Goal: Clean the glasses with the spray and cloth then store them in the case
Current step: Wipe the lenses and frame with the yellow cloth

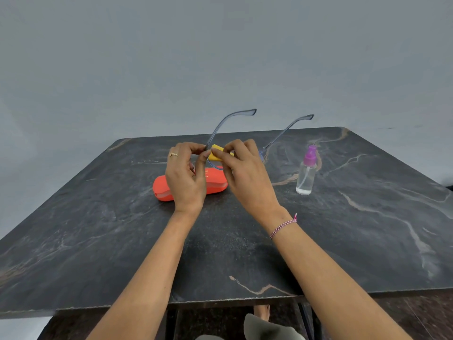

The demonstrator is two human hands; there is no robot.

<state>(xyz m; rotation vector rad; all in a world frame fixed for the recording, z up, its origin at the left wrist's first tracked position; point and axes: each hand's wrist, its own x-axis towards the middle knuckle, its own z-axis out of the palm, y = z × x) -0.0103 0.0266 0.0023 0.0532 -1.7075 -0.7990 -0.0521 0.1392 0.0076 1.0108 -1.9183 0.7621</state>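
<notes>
Dark marbled stone worktop (245, 253), pale veins running across it, grey wall behind.

Head view: both hands are raised just above the worktop, close together, fingertips almost meeting. Left hand (186, 175) pinches the glasses (246, 112) at the frame near one hinge, with a ring (174, 154) on one finger. Right hand (245, 173) pinches a folded yellow cloth (215, 153) against the front of the glasses. How much of the lens it covers cannot be told, as the fingers hide it. Glasses are held in the air between the hands, grey side arms unfolded and pointing up and away from the person. A bit of bluish rim shows below the cloth.

Orange-red case (161, 187) lies flat on the worktop directly under the left hand, partly hidden by it. Whether it is closed cannot be told.

Spray bottle (306, 173), clear with a purple top, stands upright to the right of the hands, apart from them.

Woven pink-and-white band (284, 225) on the right wrist
</notes>
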